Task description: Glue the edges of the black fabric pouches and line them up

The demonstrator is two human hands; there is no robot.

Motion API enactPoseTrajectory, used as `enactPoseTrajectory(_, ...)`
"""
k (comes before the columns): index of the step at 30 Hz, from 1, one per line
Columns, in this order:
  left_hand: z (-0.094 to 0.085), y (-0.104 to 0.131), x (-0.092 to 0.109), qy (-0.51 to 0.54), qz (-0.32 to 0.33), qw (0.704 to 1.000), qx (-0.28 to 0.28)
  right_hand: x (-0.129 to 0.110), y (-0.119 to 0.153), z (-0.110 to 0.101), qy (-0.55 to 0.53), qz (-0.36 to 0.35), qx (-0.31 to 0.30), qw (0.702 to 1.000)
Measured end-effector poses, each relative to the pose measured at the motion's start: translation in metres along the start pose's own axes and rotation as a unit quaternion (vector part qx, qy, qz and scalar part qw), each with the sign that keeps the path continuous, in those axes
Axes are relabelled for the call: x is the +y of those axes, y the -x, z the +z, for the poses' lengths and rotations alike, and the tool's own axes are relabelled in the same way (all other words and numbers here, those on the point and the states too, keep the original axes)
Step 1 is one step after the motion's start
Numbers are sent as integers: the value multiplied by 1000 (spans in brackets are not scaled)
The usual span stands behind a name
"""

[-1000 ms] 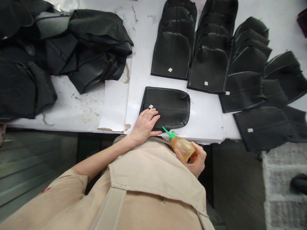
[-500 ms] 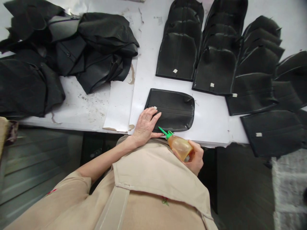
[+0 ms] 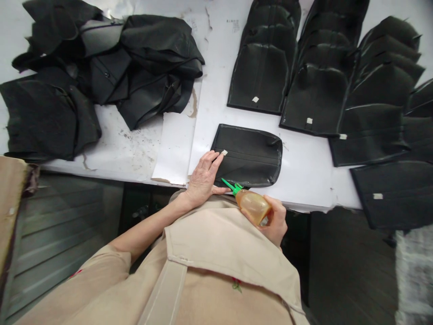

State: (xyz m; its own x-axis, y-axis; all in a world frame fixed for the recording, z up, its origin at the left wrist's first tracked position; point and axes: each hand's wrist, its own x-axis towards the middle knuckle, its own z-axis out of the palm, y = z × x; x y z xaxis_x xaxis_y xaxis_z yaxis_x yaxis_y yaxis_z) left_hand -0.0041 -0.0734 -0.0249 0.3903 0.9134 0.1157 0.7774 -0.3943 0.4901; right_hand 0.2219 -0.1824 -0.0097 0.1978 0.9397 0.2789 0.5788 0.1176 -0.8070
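Note:
A black flat piece (image 3: 252, 155) with a rounded right end lies near the front edge of the white table, a small pale tag (image 3: 224, 153) at its left part. My left hand (image 3: 202, 178) rests on its left end, fingers spread, fingertips beside the tag and thumb along the near edge. In my right hand (image 3: 276, 222) is a squeeze bottle (image 3: 253, 206) of amber liquid, gripped round its base. Its green nozzle (image 3: 231, 185) points left, with the tip over the near edge of the black piece, close to my left thumb.
Overlapping rows of similar black pieces (image 3: 260, 76) fill the back and right of the table (image 3: 304, 174). A heap of loose black material (image 3: 158, 45) lies at the back left. A cardboard edge (image 3: 11, 198) shows at the far left.
The view has shifted slightly, so the table's things appear further right. My left fingers are off the tag's edge a little, and the nozzle tip has moved slightly left along the piece.

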Motion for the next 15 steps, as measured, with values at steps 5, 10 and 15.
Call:
enactPoseTrajectory(5, -4, 4, -2, 9, -28, 999, -16, -5, -13, 6, -20, -37, -12, 999)
enactPoseTrajectory(10, -5, 5, -4, 26, -48, 998, -23, -7, -23, 12, -30, -61, -34, 997)
enactPoseTrajectory(15, -6, 8, -10, 42, -50, 998, -25, -6, -26, 15, -37, -79, -54, 995)
